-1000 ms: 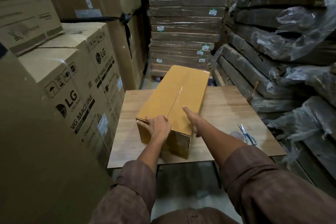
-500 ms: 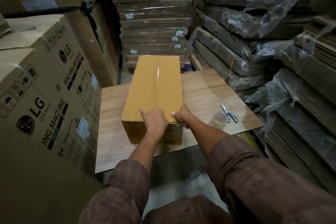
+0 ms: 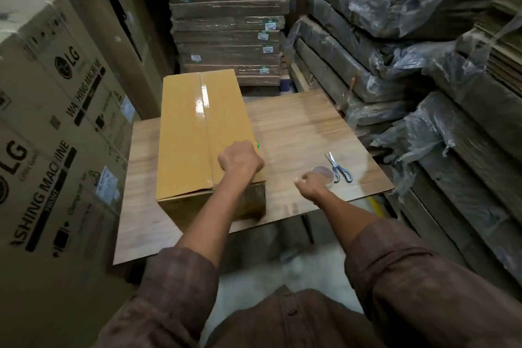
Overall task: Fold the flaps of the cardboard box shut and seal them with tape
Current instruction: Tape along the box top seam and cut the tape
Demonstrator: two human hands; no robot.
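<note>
Left hand [image 3: 240, 159] sits knuckles-up on the box [image 3: 197, 133] top near its right front corner, fingers curled under; whether they grip anything can't be told. Right hand [image 3: 310, 183] hovers over the table [image 3: 296, 127], fingers loosely curled, just beside the tape roll [image 3: 324, 174], not clearly holding it.

Counts: 1 box, flaps shut, w/ 1 shiny tape strip along the top seam; 1 tape roll; 1 pair of scissors [image 3: 339, 168], just right of the roll. Box lies lengthwise on the table's left half, far end past the back edge.

Around: big LG cartons [image 3: 50, 110] at left, stack of flat cardboard bundles [image 3: 228, 17] behind, plastic-wrapped bundles [image 3: 395, 37] at right. Right hand partly covers the roll.

Vs half a sec ago: both hands were at the box's near edge; now the right one is off the box by the roll, left has shifted to the right side.
</note>
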